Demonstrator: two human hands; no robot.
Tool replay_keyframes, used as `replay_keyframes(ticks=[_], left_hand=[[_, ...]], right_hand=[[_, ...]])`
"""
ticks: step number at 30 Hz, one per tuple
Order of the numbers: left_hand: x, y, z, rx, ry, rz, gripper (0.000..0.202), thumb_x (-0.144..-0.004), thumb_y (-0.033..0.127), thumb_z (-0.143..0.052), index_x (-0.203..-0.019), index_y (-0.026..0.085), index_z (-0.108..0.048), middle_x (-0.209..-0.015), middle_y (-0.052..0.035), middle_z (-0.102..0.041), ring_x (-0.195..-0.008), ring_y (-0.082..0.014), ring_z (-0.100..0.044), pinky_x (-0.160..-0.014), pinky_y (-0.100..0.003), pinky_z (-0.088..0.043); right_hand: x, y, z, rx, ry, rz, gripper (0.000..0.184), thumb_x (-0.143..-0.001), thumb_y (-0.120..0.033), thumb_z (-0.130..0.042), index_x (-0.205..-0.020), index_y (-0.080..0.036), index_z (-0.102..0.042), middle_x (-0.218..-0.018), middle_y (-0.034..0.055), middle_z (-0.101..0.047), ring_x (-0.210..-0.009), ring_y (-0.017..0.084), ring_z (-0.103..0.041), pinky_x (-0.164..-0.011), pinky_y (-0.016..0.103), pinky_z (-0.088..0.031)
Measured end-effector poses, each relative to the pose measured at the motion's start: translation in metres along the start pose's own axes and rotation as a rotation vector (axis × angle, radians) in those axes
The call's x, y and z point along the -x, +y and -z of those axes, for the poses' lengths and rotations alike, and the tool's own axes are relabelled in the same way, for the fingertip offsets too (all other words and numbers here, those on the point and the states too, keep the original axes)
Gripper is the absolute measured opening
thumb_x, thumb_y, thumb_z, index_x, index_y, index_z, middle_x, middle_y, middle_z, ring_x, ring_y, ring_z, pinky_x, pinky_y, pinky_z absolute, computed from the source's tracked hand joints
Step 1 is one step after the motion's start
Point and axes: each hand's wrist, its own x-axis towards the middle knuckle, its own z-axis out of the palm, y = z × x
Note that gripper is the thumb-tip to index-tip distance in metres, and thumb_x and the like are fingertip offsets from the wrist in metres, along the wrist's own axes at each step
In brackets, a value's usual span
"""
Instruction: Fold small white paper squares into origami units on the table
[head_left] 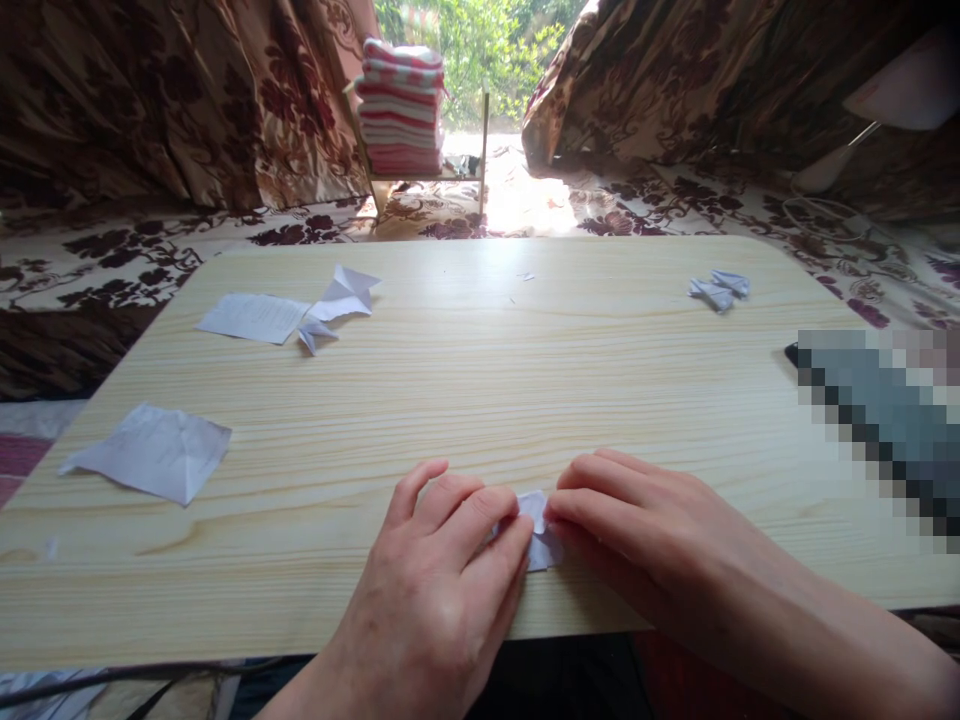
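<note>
A small folded piece of white paper (534, 512) lies on the wooden table near its front edge, between my two hands. My left hand (450, 570) pinches its left side with thumb and forefinger. From the right, the fingertips of my right hand (637, 520) close on the paper's other side. My fingers cover much of it, so the full folded shape is hidden. Part of it stands up from the table, and a flatter part shows below.
Loose paper pieces (255, 317) lie at the far left, with a creased sheet (165, 450) nearer. Folded paper bits (718, 289) sit at the far right. A blurred-out dark device (885, 430) is at the right edge. Behind the table (450, 390) stands a stack of striped cloths (401, 110).
</note>
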Motion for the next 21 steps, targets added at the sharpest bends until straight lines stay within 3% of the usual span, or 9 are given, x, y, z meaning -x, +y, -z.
replay_keyframes(ticks=[9, 21], left_hand=[[0.002, -0.003, -0.003, -0.006, -0.010, -0.014, 0.019, -0.088, 0.014, -0.055, -0.100, 0.017, -0.069, -0.096, -0.0043, -0.071, -0.090, -0.0191, -0.058, -0.096, -0.041, -0.038], [0.003, -0.004, -0.002, -0.024, -0.022, -0.035, 0.019, -0.089, 0.014, -0.054, -0.100, 0.015, -0.069, -0.098, -0.0049, -0.070, -0.092, -0.0197, -0.057, -0.097, -0.042, -0.036]], right_hand=[[-0.010, -0.006, -0.004, 0.083, 0.033, -0.179, 0.022, -0.088, -0.016, -0.048, -0.067, -0.018, -0.055, -0.068, 0.0010, -0.055, -0.058, 0.014, -0.048, -0.053, 0.026, -0.034], [-0.015, -0.009, -0.004, 0.103, 0.008, -0.272, 0.024, -0.089, -0.019, -0.044, -0.067, -0.017, -0.053, -0.067, 0.0007, -0.053, -0.058, 0.014, -0.048, -0.055, 0.028, -0.033]])
